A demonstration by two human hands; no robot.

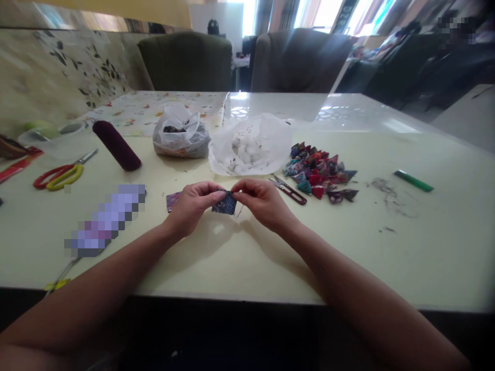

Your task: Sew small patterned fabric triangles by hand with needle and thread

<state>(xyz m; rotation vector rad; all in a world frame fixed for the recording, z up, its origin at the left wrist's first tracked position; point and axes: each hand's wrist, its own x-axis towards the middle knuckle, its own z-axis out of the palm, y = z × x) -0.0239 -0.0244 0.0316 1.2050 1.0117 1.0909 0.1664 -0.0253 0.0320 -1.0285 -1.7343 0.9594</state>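
A small dark blue patterned fabric piece [226,205] is pinched between both my hands just above the pale table [240,257]. My left hand [193,203] grips its left side with closed fingers. My right hand [263,201] pinches its upper right corner, fingers pressed together; a thin thread seems to hang below. Another small fabric piece [172,200] lies flat just behind my left hand. Thread snips [288,189] lie right of my right hand.
A pile of folded colourful fabric shapes [319,172] lies to the right. Two plastic bags, one with white stuffing [249,147] and one with scraps [180,136], sit behind. Red-yellow scissors [60,175], a maroon roll [116,145] and a green pen-like stick [413,181] lie about.
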